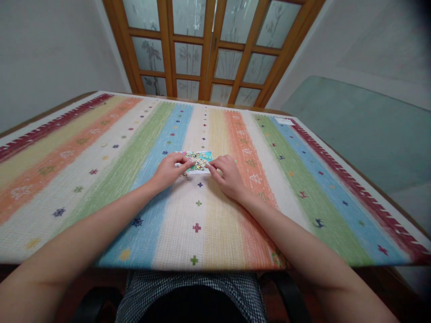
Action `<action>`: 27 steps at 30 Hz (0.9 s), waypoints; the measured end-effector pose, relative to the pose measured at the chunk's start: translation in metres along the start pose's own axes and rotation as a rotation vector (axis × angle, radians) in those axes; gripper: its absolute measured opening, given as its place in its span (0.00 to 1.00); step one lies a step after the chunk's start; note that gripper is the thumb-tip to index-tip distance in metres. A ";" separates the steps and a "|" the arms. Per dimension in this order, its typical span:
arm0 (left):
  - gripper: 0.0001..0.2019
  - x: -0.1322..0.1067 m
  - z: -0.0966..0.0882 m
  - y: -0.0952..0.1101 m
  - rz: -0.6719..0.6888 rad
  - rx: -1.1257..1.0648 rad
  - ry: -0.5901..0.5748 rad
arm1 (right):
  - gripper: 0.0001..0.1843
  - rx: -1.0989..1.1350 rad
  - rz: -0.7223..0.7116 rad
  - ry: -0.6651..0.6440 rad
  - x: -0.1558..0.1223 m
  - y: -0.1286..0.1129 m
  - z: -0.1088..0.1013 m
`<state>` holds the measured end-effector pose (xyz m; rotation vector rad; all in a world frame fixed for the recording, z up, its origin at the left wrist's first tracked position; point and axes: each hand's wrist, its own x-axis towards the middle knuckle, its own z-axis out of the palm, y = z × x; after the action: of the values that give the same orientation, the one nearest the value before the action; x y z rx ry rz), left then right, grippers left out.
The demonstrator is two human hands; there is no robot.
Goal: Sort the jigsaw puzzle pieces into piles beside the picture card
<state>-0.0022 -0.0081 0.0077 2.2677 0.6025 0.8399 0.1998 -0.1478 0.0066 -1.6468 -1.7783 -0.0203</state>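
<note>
A heap of small jigsaw pieces (199,163) lies on a flat, light-edged picture card (206,155) in the middle of the table. From the card's left side my left hand (171,168) reaches in, thumb and forefinger pinched together over the pieces. At the right edge my right hand (227,174) holds its thumb and forefinger together too, with a tiny pale spot at the tips. Whatever sits in either pinch is too small to make out. Both hands rest low, close to the cloth, and the fingers cover part of the card.
A striped tablecloth (197,215) with printed motifs covers the table. A small white label (284,121) lies near the far right corner. Beyond the table stand wooden doors with glass panes (190,60). A pale green panel (357,125) is on the right.
</note>
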 end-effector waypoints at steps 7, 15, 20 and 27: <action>0.21 -0.005 0.009 0.010 0.071 0.032 -0.071 | 0.23 0.143 -0.019 -0.062 -0.004 -0.016 0.012; 0.20 -0.006 0.010 0.008 0.158 0.091 -0.096 | 0.21 0.249 0.053 -0.049 -0.003 -0.020 0.014; 0.19 -0.003 0.002 -0.007 0.164 0.191 -0.043 | 0.23 0.259 0.131 0.049 -0.002 -0.007 0.009; 0.20 0.006 -0.017 -0.040 0.083 0.286 0.077 | 0.25 0.088 0.246 0.255 0.001 0.055 -0.014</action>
<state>-0.0176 0.0298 -0.0081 2.5421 0.7065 0.9356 0.2550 -0.1434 -0.0063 -1.7056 -1.3616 -0.0373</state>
